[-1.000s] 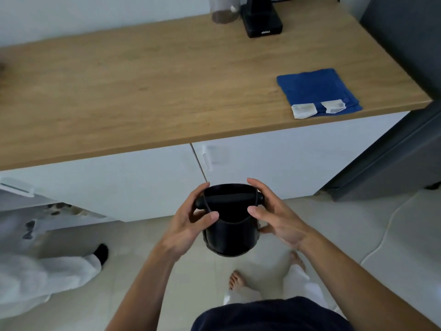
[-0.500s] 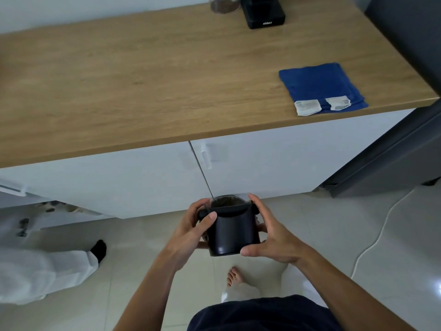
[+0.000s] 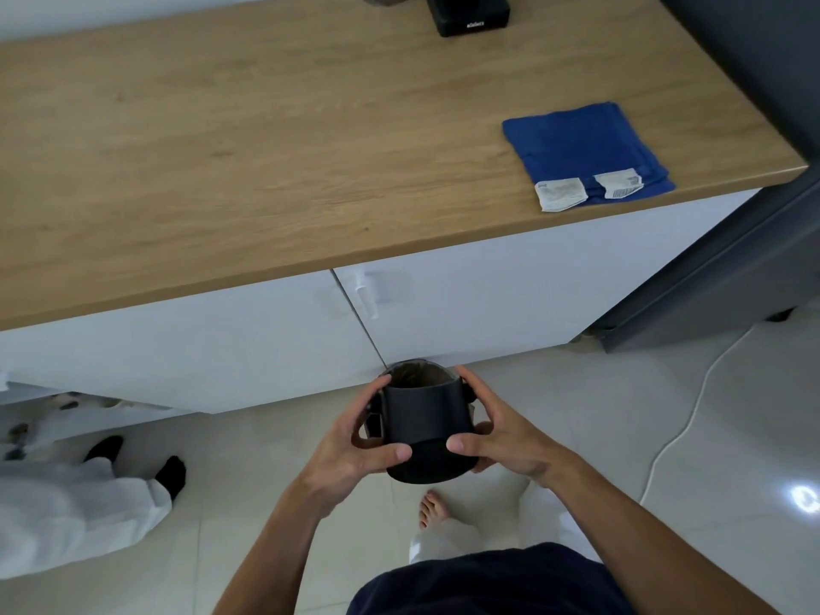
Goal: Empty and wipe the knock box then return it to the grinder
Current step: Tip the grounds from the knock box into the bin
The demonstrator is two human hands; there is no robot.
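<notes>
At lower centre you clamp the one black knock box between your left hand and right hand, its axis now tipped so the mouth points away toward the cabinet, further than before, with one blue cloth upper right.
</notes>
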